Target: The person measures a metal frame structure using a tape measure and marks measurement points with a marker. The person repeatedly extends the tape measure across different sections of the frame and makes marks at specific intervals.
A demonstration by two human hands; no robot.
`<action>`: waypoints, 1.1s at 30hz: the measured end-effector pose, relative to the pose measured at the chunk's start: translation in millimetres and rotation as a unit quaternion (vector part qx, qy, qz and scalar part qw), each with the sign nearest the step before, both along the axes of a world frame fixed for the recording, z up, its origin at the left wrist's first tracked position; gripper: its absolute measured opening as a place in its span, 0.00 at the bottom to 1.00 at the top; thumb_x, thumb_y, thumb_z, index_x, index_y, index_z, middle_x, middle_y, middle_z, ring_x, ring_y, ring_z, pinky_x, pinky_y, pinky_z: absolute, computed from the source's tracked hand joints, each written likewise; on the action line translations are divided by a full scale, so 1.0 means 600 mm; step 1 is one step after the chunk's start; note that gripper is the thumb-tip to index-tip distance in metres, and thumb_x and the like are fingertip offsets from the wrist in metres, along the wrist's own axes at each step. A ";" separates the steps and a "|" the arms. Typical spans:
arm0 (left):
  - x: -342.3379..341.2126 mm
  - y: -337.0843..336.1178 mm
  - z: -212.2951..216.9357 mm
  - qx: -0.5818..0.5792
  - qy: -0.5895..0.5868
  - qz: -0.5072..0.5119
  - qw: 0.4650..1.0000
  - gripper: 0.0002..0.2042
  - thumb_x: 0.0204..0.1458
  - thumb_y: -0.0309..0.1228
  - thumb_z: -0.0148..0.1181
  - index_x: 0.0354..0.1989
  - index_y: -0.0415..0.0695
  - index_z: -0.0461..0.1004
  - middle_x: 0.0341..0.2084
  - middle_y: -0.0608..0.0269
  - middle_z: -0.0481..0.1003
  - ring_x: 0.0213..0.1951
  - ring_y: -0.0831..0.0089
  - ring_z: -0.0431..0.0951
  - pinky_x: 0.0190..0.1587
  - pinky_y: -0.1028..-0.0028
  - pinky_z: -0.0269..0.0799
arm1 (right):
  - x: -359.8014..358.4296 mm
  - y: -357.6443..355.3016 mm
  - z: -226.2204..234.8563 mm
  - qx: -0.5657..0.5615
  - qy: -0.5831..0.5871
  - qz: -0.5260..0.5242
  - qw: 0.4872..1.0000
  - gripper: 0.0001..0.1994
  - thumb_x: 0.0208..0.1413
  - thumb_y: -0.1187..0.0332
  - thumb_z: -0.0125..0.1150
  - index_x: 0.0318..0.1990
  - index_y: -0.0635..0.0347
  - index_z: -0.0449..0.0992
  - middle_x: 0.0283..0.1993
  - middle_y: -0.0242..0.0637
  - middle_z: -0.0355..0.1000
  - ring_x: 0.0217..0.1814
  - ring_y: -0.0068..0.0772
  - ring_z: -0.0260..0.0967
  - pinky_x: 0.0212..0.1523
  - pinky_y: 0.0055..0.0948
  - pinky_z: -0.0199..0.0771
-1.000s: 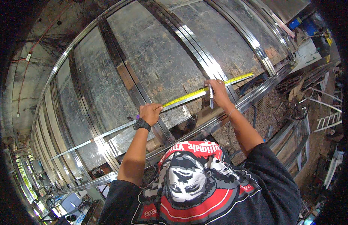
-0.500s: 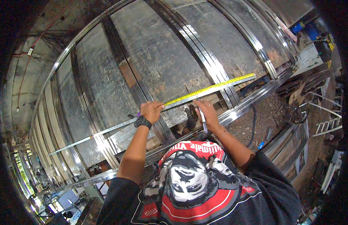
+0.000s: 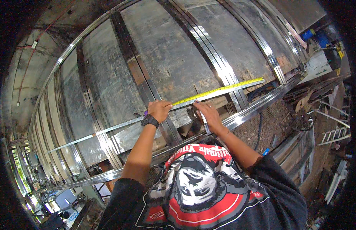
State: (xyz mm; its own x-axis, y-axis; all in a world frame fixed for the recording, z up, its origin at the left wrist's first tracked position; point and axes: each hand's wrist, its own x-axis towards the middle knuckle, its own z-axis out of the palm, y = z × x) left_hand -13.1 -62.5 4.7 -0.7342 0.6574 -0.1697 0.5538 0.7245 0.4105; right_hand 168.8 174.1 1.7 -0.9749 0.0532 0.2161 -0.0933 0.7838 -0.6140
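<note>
A yellow tape measure is pulled out along a long, thin metal strip that lies slantwise over the frame. My left hand is closed over the tape's left end and the strip, so the part beneath its fingers is hidden. A bit of purple shows beside that wrist, too small to name. To its right, my right hand holds a white marker pen, its fingertips at the strip's lower edge just below the tape. The pen's body points back toward me.
Under the strip lies a large metal frame with shiny crossbars over dark sheet panels. Its near rail runs between me and the work. Metal scraps and a white ladder-like frame lie at the right.
My right hand with the marker pen has slid a little left along the strip, closer to my left hand. The left hand keeps its hold. The whole view has shifted slightly.
</note>
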 end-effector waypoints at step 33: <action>-0.001 0.000 -0.001 0.000 -0.013 -0.005 1.000 0.13 0.61 0.45 0.60 0.45 0.56 0.87 0.44 0.67 0.85 0.46 0.60 0.80 0.55 0.56 0.67 | -0.033 -0.038 0.014 -0.184 0.054 -0.060 0.980 0.17 0.64 0.68 0.63 0.58 0.61 0.76 0.48 0.45 0.79 0.48 0.41 0.76 0.52 0.38 0.75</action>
